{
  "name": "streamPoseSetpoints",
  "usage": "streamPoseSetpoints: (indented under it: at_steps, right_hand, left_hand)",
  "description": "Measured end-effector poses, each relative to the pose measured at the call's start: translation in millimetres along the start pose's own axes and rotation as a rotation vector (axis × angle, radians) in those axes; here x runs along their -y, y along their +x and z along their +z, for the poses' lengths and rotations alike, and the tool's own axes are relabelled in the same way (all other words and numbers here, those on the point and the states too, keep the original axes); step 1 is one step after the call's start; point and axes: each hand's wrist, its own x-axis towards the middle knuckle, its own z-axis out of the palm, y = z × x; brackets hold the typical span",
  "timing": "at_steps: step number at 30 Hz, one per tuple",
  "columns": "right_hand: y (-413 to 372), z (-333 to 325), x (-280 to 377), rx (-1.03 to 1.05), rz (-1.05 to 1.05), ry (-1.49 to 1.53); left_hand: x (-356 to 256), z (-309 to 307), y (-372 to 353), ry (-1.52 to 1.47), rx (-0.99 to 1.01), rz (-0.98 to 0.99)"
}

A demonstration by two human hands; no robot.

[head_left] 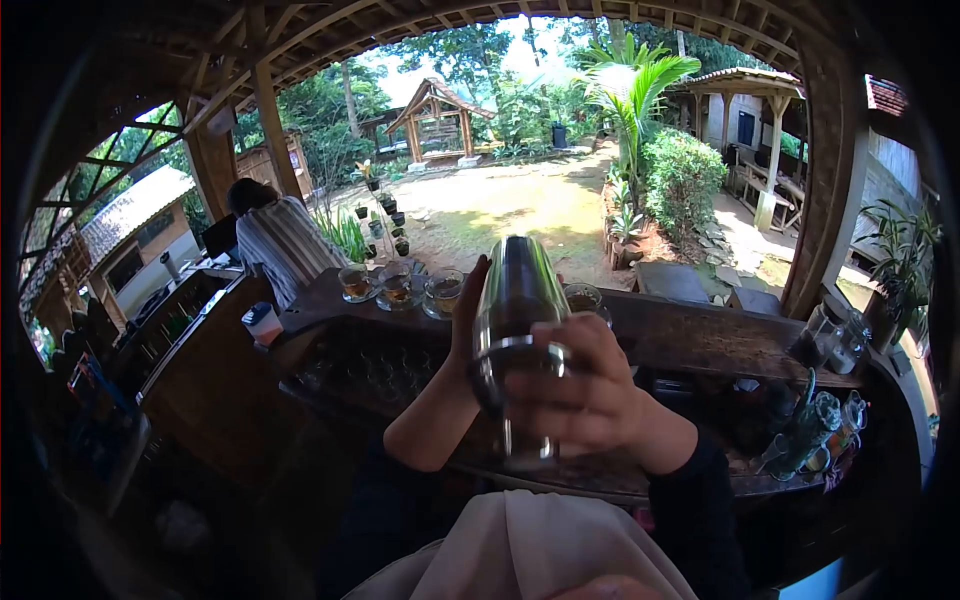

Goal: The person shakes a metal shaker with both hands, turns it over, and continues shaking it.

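In front of my chest I hold a shiny metal cocktail shaker point(518, 290), tilted with its broad end away from me. A dark band runs round its middle, and the near part is blurred. My right hand point(595, 390) wraps its fingers round the lower part from the right. Along the far left side lies my left hand point(468, 305), its fingers partly hidden behind the metal. Past the shaker, glass cups with an amber drink, such as this cup point(443, 293), stand on the wooden counter point(690, 335). Another cup point(583, 297) is just right of the shaker.
At the counter's left end is a plastic tub point(262, 323). Glass jars point(835, 335) stand at the right end, above more glassware point(815, 435) on a lower shelf. A person in a striped top point(285, 240) is at the left. Beyond the counter lies a yard point(470, 205).
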Motion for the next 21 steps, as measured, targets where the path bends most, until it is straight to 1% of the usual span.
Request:
streamPoseSetpoints:
  at_steps: [1, 2, 4, 5, 6, 7, 8, 9, 10, 12, 13, 14, 15, 16, 17, 18, 20, 21]
  right_hand:
    - [4, -10, 9, 0.028, -0.186, -0.088]
    - [5, -12, 7, 0.039, -0.185, -0.098]
    - [4, -17, -1, -0.123, -0.598, -0.042]
    - [-11, -23, -9, -0.109, -0.514, -0.092]
    - [-12, -34, -22, -0.023, -0.354, -0.156]
    - [-19, -49, -41, 0.146, -0.174, -0.206]
    - [-21, -49, -51, 0.14, 0.135, -0.208]
    - [-27, -50, -59, 0.074, 0.539, -0.011]
    - [-32, -58, -57, 0.077, 0.544, -0.029]
    - [-25, -76, -46, 0.015, 0.558, -0.15]
    - [-17, -91, -27, 0.094, 0.399, -0.206]
    - [-6, -109, -4, 0.172, 0.205, -0.297]
    - [-3, -122, 14, 0.25, 0.014, -0.383]
    - [-7, -119, 20, 0.076, -0.2, -0.366]
    - [-16, -115, 22, -0.094, -0.421, -0.343]
    - [-94, -129, 16, 0.111, -0.985, -0.48]
    - [-43, -151, -3, -0.167, -0.683, -0.424]
    - [-33, -178, 3, 0.037, -0.387, -0.498]
  left_hand:
    - [11, 38, -2, 0.02, 0.221, 0.005]
    - [19, 59, -1, 0.039, 0.443, 0.011]
    - [21, 56, 28, 0.296, 0.822, 0.049]
    - [27, 48, 37, 0.255, 0.68, 0.001]
    - [30, 51, 46, 0.126, 0.373, -0.054]
    - [29, 11, 79, 0.175, 0.267, -0.082]
    - [34, -29, 110, 0.224, 0.163, -0.105]
    - [44, -12, 112, 0.204, 0.279, 0.043]
    - [54, 2, 113, 0.195, 0.29, 0.03]
    - [68, 33, 118, 0.01, 0.157, -0.089]
    - [71, 48, 108, 0.018, 0.224, -0.176]
    - [74, 57, 117, -0.093, 0.39, -0.364]
    - [84, 82, 114, -0.045, 0.47, -0.329]
    - [96, 107, 109, 0.003, 0.551, -0.292]
    - [109, 114, 106, 0.191, 0.779, -0.178]
    - [118, 116, 116, 0.184, 0.792, -0.182]
    - [141, 118, 141, 0.392, 0.787, -0.098]
    - [148, 123, 159, 0.23, 0.609, -0.284]
